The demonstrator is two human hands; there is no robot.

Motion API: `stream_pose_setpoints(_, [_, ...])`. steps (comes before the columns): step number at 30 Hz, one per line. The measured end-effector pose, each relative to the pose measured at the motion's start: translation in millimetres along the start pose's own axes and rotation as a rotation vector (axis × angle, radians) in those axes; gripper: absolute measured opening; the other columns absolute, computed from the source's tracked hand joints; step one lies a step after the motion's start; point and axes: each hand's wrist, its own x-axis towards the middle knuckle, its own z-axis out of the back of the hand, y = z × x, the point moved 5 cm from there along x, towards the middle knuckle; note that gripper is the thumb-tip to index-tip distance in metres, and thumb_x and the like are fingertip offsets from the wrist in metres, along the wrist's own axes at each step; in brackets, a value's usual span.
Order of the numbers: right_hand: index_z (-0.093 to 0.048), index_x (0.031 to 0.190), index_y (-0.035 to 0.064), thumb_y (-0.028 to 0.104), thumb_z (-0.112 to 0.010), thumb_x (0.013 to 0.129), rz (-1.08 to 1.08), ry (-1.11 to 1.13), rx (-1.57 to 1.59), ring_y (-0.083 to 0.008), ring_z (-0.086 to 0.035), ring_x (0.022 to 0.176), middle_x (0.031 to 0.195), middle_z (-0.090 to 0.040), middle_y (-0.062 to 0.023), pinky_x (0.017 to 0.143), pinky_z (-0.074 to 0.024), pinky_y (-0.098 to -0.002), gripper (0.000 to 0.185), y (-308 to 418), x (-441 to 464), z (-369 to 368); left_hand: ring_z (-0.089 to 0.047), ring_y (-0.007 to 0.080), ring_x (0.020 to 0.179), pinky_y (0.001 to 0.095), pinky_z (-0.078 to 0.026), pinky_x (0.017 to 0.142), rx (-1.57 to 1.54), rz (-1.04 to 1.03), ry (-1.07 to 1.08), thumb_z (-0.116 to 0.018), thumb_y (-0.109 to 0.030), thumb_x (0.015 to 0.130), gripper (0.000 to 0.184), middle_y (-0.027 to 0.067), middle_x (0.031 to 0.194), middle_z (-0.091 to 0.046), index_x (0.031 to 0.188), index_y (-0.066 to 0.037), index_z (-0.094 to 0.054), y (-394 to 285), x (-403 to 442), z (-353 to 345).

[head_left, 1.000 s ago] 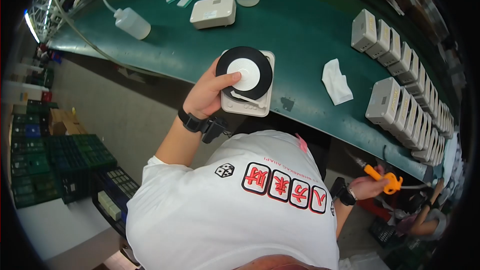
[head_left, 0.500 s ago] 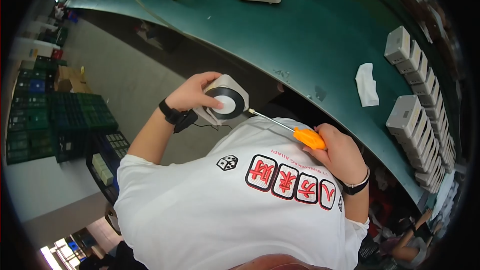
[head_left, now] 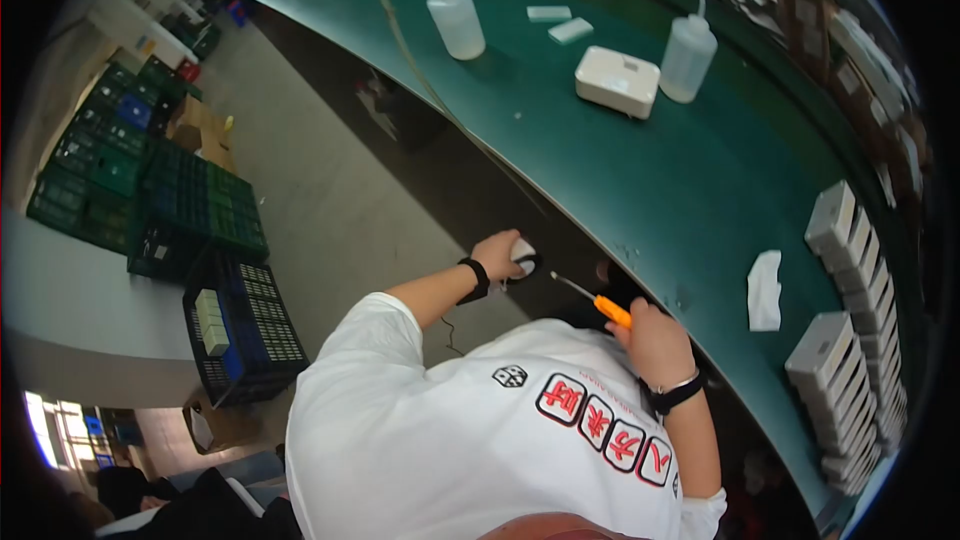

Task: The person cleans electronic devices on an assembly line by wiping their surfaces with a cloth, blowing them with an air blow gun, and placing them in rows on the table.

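Head-worn view, which I follow from afar: my single lens looks forward and steeply down from above the hands, close enough that the wearer's white shirt (head_left: 440,440) fills the near side of them. The field is very wide, bowed toward dark, rounded margins. I see the left hand (head_left: 495,256) and right hand (head_left: 660,345) at middle range, small, around and below centre. The green bench (head_left: 570,170) slants beyond and to the right of both; floor (head_left: 340,210) and stacked crates (head_left: 205,190) lie left of the left hand.
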Motion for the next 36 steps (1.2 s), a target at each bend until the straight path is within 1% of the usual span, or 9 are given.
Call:
stream_pose_setpoints(6, [-0.057, 0.09, 0.0038, 0.041, -0.072, 0.089, -0.044, 0.019, -0.028, -0.0354, -0.069, 0.07, 0.077, -0.066, -0.0158, 0.062, -0.0555, -0.0439, 0.04, -8, 4, -10, -0.069, 0.0324, 0.1, 0.0412, -0.054, 0.091, -0.002, -0.026, 0.218, -0.082, -0.031, 0.072, 0.059, 0.0152, 0.112, -0.069, 0.119, -0.005, -0.061, -13, 9, 33])
stream_pose_setpoints(12, [-0.058, 0.09, 0.0043, 0.042, -0.071, 0.089, -0.054, 0.016, 0.04, -0.0355, -0.069, 0.069, 0.076, -0.069, -0.0153, 0.062, -0.055, -0.0453, 0.04, -11, -2, 4, -0.072, 0.0249, 0.094, 0.0407, -0.058, 0.087, -1.601, 0.821, 0.511, -0.063, -0.033, 0.094, 0.035, 0.0098, 0.112, -0.073, 0.121, -0.011, -0.065, 51, -20, -56])
stream_pose_setpoints(14, [-0.06, 0.092, 0.0036, 0.044, -0.069, 0.09, -0.057, 0.076, 0.074, -0.0361, -0.069, 0.072, 0.079, -0.07, -0.0159, 0.064, -0.0549, -0.0459, 0.041, -13, -4, 5, -0.07, 0.0263, 0.081, 0.0409, -0.061, 0.077, -2.056, 0.684, 0.795, -0.064, -0.044, 0.093, 0.041, 0.0121, 0.092, -0.069, 0.117, -0.01, -0.065, 78, -24, -100])
stream_pose_setpoints(15, [-0.06, 0.092, 0.0033, 0.045, -0.068, 0.091, -0.059, 0.124, 0.096, -0.0362, -0.069, 0.074, 0.08, -0.07, -0.0161, 0.065, -0.055, -0.0459, 0.042, -11, -5, 7, -0.068, 0.0264, 0.075, 0.0411, -0.061, 0.072, -2.176, 1.198, 0.741, -0.062, -0.045, 0.095, 0.04, 0.0113, 0.082, -0.065, 0.114, -0.01, -0.066, 19, -55, -54])
stream_pose_setpoints(17, [-0.061, 0.093, 0.0033, 0.046, -0.066, 0.091, 0.007, 0.158, 0.115, -0.0355, -0.07, 0.075, 0.081, -0.07, -0.0165, 0.066, -0.0551, -0.0459, 0.043, -9, -8, 3, -0.069, 0.0277, 0.08, 0.0402, -0.061, 0.075, -2.271, 1.225, 0.512, -0.059, -0.043, 0.097, 0.036, 0.0134, 0.092, -0.068, 0.114, -0.012, -0.067, 29, -53, -68])
stream_pose_setpoints(23, [-0.06, 0.09, 0.0022, 0.043, -0.065, 0.093, -0.015, 0.154, 0.247, -0.0379, -0.068, 0.076, 0.08, -0.068, -0.0167, 0.067, -0.0527, -0.0471, 0.042, -7, -16, 18, -0.07, 0.03, 0.1, 0.0477, -0.059, 0.086, -1.317, 0.595, 0.017, -0.061, -0.025, 0.096, 0.034, 0.0133, 0.114, -0.069, 0.125, -0.009, -0.06, 55, -32, -58])
stream_pose_setpoints(31, [-0.066, 0.097, 0.0009, 0.037, -0.074, 0.09, 0.118, -0.268, 0.732, -0.0304, -0.065, 0.067, 0.08, -0.066, -0.0146, 0.063, -0.0517, -0.0376, 0.037, -51, -89, 56, -0.063, 0.0247, 0.116, 0.0376, -0.052, 0.101, -1.424, 0.141, 0.511, -0.065, -0.014, 0.078, 0.079, 0.0125, 0.128, -0.063, 0.152, -0.003, -0.038, -42, -64, 88])
stream_pose_setpoints(33, [-0.066, 0.104, 0.0032, 0.018, -0.076, 0.091, -0.103, -0.283, 1.225, -0.0074, -0.064, 0.077, 0.089, -0.068, -0.0049, 0.061, -0.0477, -0.0249, 0.023, -75, -120, 59, -0.063, 0.0264, 0.118, 0.038, -0.051, 0.103, -1.443, 0.074, 0.593, -0.07, -0.019, 0.074, 0.09, 0.0137, 0.132, -0.061, 0.155, -0.003, -0.033, -98, -60, 121])
stream_pose_setpoints(36, [-0.062, 0.113, 0.0016, 0.01, -0.068, 0.095, -0.022, -0.899, 1.204, -0.0022, -0.054, 0.065, 0.11, -0.07, -0.0084, 0.056, -0.0431, -0.0197, 0.021, -107, -163, 71, -0.057, 0.0283, 0.127, 0.0395, -0.045, 0.11, -1.415, -0.094, 0.699, -0.068, -0.018, 0.074, 0.093, 0.0158, 0.141, -0.055, 0.156, -0.003, -0.028, -212, -46, 155])
